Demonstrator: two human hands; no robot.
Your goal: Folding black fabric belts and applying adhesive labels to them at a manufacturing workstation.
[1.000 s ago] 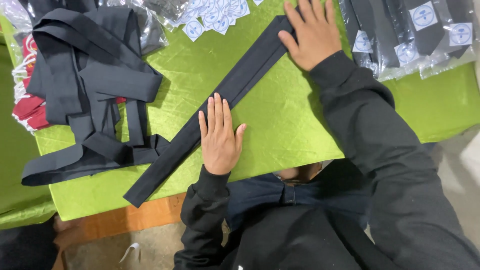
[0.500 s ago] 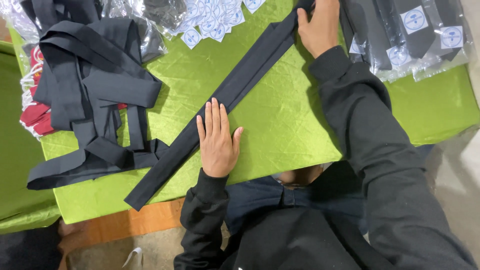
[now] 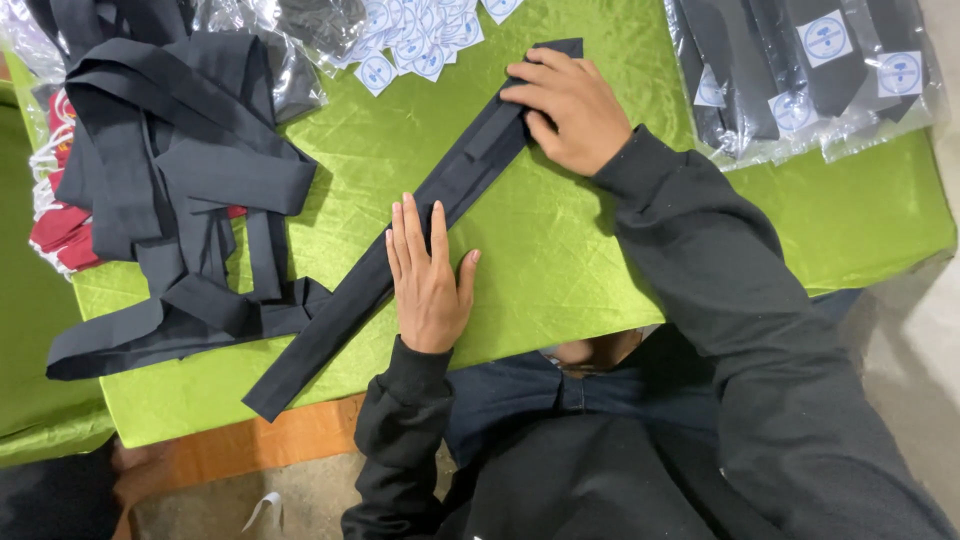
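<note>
A long dark necktie lies diagonally across the green cloth-covered table, its narrow end hanging over the near edge. My left hand lies flat with fingers spread, pressing the tie's middle. My right hand rests palm down on the tie's upper part, fingers curled over a folded section near its wide end.
A heap of loose dark ties covers the table's left side, over red items. Round white-and-blue labels are scattered at the back. Ties in clear plastic sleeves lie at the back right. A second green surface stands left.
My right hand has slid down the tie toward me, and the wide end is now in view, with a folded section under the fingers. My left hand has stayed on the tie's middle.
</note>
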